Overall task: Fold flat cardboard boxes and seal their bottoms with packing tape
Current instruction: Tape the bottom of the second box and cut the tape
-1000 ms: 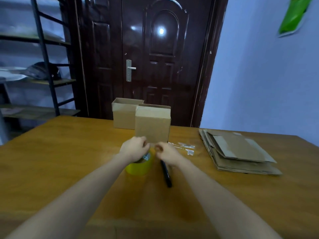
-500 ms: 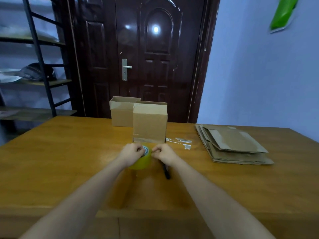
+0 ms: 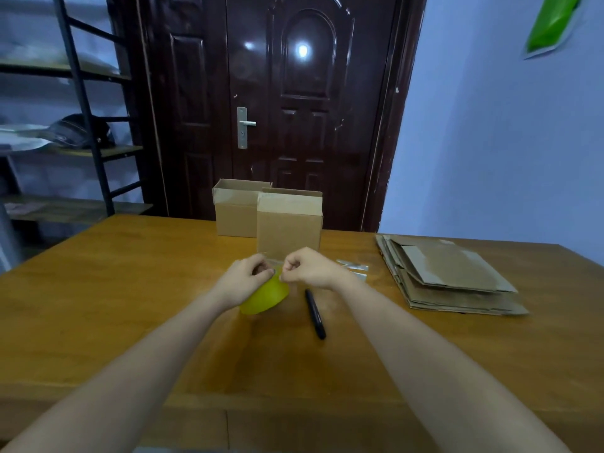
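Head view, left to right. A metal shelving rack stands at the far left, with a dark cap on one shelf. A dark panelled door fills the background behind the wooden bench. Two folded cardboard boxes stand upright at the far middle of the bench: the rear box with its top open, and the front box just right of it and overlapping it in view. Directly before the front box, the left hand grips the yellow tape roll, its fingers curled over the top of the roll. The right hand is beside it, its fingers pinched together at the roll's upper edge; whether they hold the tape end cannot be told. A black pen lies on the bench just right of the roll. Clear tape scraps lie behind the right wrist. A stack of flat cardboard boxes rests at the right of the bench. A green sheet hangs on the wall, upper right.
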Demonstrator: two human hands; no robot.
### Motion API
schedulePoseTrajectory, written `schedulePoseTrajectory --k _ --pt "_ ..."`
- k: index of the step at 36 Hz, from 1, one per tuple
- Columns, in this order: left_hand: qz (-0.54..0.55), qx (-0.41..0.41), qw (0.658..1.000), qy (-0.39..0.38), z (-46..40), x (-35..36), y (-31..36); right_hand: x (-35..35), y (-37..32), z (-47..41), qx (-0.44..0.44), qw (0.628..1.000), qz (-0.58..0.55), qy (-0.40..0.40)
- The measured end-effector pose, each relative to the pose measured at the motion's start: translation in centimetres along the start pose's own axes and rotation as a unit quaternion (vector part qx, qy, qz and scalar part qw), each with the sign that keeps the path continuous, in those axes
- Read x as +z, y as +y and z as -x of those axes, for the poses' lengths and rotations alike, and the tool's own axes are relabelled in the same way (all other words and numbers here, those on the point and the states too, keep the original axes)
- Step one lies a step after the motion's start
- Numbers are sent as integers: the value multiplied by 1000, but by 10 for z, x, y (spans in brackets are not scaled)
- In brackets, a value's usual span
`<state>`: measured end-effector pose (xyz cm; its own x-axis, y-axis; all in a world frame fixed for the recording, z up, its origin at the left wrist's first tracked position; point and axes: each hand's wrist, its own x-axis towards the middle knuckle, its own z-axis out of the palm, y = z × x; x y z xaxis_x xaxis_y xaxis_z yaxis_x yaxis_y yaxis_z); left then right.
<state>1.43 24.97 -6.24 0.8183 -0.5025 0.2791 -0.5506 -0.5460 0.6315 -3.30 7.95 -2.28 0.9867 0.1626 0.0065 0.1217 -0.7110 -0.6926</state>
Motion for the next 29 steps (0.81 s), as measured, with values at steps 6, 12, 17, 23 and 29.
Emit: schedulePoseTrajectory --k 6,12,17,23,29 --pt "-130 113 979 106 17 -5 4 -6 -23 -16 5 999 39 -23" --pt "-161 146 969 120 19 2 3 -9 -36 -20 45 999 26 -14" --pt "-182 103 964 163 18 10 15 -12 -40 -21 66 998 -21 -2" --pt "-184 34 967 170 7 16 31 -21 -40 -18 107 987 -115 28" --pt "-13 -12 987 158 3 31 48 -31 -36 -13 123 985 -115 48"
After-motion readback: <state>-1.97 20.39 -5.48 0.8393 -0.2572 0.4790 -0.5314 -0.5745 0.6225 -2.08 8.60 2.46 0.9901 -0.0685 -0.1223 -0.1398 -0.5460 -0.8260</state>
